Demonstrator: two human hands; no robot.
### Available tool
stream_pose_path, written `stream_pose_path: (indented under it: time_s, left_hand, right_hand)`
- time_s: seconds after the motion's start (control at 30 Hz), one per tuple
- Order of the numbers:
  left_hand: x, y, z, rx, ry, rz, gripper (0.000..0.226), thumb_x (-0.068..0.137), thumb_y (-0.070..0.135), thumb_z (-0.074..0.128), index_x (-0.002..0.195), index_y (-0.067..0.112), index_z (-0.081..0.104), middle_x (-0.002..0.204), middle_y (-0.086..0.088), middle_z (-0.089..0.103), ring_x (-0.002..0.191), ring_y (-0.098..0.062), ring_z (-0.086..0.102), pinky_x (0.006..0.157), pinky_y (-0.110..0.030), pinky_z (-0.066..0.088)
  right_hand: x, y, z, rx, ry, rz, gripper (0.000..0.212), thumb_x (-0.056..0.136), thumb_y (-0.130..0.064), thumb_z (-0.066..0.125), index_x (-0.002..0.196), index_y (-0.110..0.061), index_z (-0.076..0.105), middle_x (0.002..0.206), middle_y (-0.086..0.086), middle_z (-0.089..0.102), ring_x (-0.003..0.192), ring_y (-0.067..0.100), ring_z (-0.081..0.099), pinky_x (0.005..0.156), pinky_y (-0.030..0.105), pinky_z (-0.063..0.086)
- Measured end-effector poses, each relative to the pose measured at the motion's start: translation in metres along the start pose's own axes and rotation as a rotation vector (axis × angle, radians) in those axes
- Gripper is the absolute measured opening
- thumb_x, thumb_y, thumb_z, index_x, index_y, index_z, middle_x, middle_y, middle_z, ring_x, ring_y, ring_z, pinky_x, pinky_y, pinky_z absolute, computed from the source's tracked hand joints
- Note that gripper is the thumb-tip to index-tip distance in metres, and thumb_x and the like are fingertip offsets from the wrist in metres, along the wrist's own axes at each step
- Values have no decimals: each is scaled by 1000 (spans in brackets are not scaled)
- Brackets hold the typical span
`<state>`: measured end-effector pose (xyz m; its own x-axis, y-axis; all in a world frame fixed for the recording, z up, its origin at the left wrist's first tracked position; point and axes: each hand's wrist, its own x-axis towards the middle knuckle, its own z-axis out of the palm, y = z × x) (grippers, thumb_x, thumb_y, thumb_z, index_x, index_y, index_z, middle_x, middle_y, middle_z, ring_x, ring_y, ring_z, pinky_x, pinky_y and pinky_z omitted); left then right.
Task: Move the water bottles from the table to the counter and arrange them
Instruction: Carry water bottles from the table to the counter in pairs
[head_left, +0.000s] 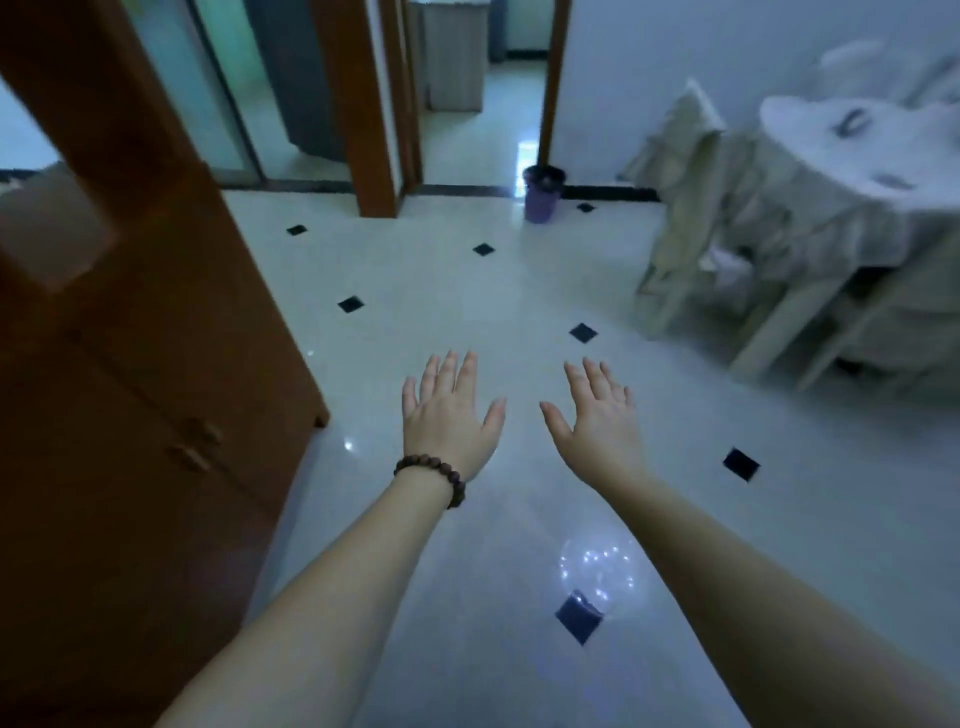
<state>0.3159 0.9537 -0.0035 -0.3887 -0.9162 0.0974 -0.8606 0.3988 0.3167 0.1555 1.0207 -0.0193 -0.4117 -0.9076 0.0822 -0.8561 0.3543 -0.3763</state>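
My left hand (449, 413) and my right hand (597, 410) are stretched out side by side over the floor, palms down, fingers apart, holding nothing. A bead bracelet circles my left wrist. At the far right stands a round table (810, 130) under a white cloth, blurred; small items lie on it, too blurred to name. No water bottle can be made out. A brown wooden cabinet (156, 338) with a pale top fills the left side.
A cloth-covered chair (685, 208) stands by the table. A purple bin (543, 193) sits against the far wall beside a doorway. The white tiled floor (441, 291) with black diamond insets stretches ahead between cabinet and table.
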Motion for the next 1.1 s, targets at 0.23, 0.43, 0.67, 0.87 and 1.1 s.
stream_pose_path:
  time_s: [0.23,0.43,0.67,0.87,1.1]
  left_hand:
    - [31,183,77,-18,-131,298,66,94,53,32,150,22,16,158,0,15,146,-17,6,117,-43,3]
    - [51,294,112,-13,-173,490,67,93,53,32,150,22,16,158,0,16,146,-17,6,117,-44,3]
    - [120,386,145,-33,-161,603,67,93,54,31,150,22,15,158,-1,15,146,-18,5,117,-45,4]
    - [228,449,188,-18,-149,603,69,93,55,33,150,22,15,158,-1,17,146,-18,6,117,-46,6]
    - [374,551,218,-44,-162,621,68,92,56,33,150,23,16,158,0,16,146,-17,4,117,-46,4]
  right_hand:
    - [-32,192,-72,-37,121,352,62,95,-47,42,148,-19,27,158,7,19,147,22,11,119,44,7]
    - [-48,288,-116,-65,213,554,62,94,-44,44,148,-17,28,157,8,22,147,24,13,118,45,11]
    - [-2,368,-140,-36,239,657,61,96,-45,40,149,-20,24,160,4,13,148,20,5,119,43,4]
    - [104,439,-149,-27,224,665,61,96,-45,39,149,-21,21,160,3,10,148,19,2,120,41,1]
    - [245,534,-200,-10,294,721,62,96,-45,41,149,-20,23,160,3,14,148,18,3,120,43,3]
